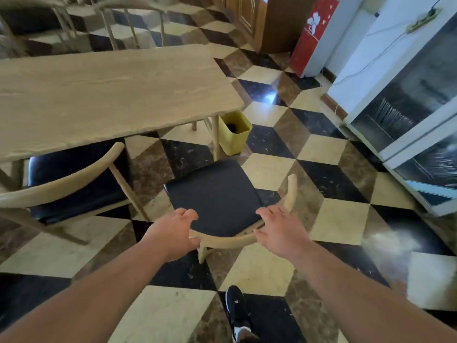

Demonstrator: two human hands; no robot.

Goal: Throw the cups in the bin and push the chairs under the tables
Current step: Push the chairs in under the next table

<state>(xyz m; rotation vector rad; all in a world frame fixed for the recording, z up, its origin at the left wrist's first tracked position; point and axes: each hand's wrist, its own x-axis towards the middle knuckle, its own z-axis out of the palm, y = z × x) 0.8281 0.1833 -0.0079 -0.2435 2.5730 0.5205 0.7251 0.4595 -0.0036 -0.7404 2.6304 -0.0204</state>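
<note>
Wooden chair (217, 201) with a black seat stands clear of the table (103, 95), angled to its edge. The left hand (173, 233) and right hand (279, 231) both grip its curved backrest. Pushed as it stands, it could catch the table leg (215, 137) or knock the yellow bin (235, 132) just beyond; the neighbouring chair (71, 184) also crowds the gap.

Black chair seat (212, 196), pale wood table (99, 95), yellow bin (235, 139), floor (321, 149) chequered black, cream, brown
</note>
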